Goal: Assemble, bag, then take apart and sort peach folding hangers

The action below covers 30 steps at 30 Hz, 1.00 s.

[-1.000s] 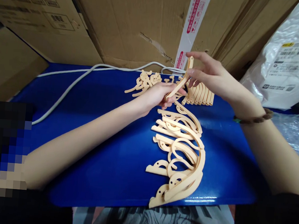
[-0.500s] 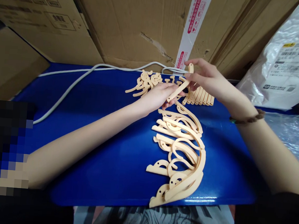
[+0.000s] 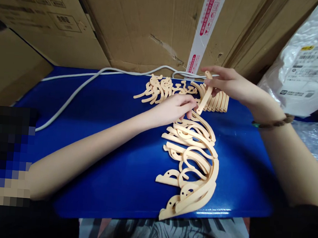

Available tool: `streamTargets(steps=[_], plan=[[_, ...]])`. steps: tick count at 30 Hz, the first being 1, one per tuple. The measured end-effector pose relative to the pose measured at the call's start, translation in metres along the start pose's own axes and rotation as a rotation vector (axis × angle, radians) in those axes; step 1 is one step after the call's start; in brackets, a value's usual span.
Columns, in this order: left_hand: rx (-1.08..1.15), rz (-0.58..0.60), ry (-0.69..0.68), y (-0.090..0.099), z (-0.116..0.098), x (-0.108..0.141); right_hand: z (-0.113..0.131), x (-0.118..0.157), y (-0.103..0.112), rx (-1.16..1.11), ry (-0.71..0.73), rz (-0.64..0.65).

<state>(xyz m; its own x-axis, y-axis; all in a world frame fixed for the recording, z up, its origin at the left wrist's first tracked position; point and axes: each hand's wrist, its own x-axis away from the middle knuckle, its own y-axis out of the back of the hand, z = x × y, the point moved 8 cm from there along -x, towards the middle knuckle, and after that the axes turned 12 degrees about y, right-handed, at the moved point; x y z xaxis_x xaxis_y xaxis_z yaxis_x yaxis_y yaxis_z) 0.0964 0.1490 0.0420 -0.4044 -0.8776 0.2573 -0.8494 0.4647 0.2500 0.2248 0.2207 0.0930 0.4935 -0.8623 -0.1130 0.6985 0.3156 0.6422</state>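
Note:
My right hand [image 3: 224, 82] grips a beige plastic hanger arm [image 3: 205, 95], a slightly bent strip with a hole at each end, held tilted above the table. Close to its lower end, my left hand [image 3: 180, 106] has its fingers curled together; what they hold, if anything, is hidden. Below the left hand, folding hangers [image 3: 196, 166] lie overlapped in a curved row running toward me. Behind the hands lie loose beige hook pieces [image 3: 157, 87], some small connector pieces [image 3: 182, 87], and a row of more hanger arms [image 3: 218, 101] side by side, partly covered by the right hand.
The blue table [image 3: 111, 166] ends against a large cardboard box [image 3: 144, 30] at the back. A white cable [image 3: 78, 90] loops across the left and rear. At right stand a white plastic parcel [image 3: 303, 71] with a label and clear plastic wrap [image 3: 313, 146].
My right hand has moved right with the hanger arm, whose lower end is now clear of the left hand. My left hand has turned and curled its fingers, shifting slightly nearer to me.

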Motion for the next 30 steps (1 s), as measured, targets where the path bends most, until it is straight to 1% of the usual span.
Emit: streamTargets(steps=[3,5,7,10,14,17,19,20,24,25,26,27,30], plan=[[-0.013,0.017,0.013,-0.001,0.000,0.001,-0.013,0.000,0.010,0.133,-0.045,0.021],[-0.027,0.021,0.007,-0.002,0.001,0.000,-0.026,-0.002,0.014,0.245,-0.060,0.050],[-0.043,0.025,-0.008,-0.002,0.002,0.000,-0.039,-0.005,0.013,0.305,-0.079,0.077],[-0.066,0.040,-0.028,-0.005,0.003,0.000,-0.055,-0.007,0.008,0.332,-0.111,0.098],[-0.063,0.056,-0.009,-0.007,0.003,0.001,-0.063,-0.009,0.002,0.426,-0.117,0.123],[-0.116,0.046,-0.035,-0.007,0.002,0.002,-0.059,-0.010,0.000,0.547,-0.058,0.140],[-0.216,-0.005,-0.082,-0.004,0.002,0.001,-0.056,-0.011,0.000,0.618,-0.011,0.139],[-0.285,-0.055,-0.120,-0.001,0.001,0.000,-0.054,-0.011,0.000,0.638,0.004,0.141],[-0.651,-0.358,-0.300,0.015,-0.009,-0.002,-0.053,-0.010,-0.002,0.639,-0.003,0.181],[-0.736,-0.404,-0.328,0.016,-0.010,-0.004,-0.052,-0.009,-0.002,0.634,-0.006,0.190],[-0.806,-0.422,-0.342,0.016,-0.011,-0.006,-0.051,-0.009,-0.001,0.630,-0.008,0.194],[-0.857,-0.413,-0.342,0.015,-0.010,-0.010,-0.050,-0.008,-0.001,0.621,-0.012,0.199],[-0.947,-0.298,-0.289,0.009,-0.004,-0.023,-0.053,-0.005,-0.002,0.544,-0.069,0.209]])
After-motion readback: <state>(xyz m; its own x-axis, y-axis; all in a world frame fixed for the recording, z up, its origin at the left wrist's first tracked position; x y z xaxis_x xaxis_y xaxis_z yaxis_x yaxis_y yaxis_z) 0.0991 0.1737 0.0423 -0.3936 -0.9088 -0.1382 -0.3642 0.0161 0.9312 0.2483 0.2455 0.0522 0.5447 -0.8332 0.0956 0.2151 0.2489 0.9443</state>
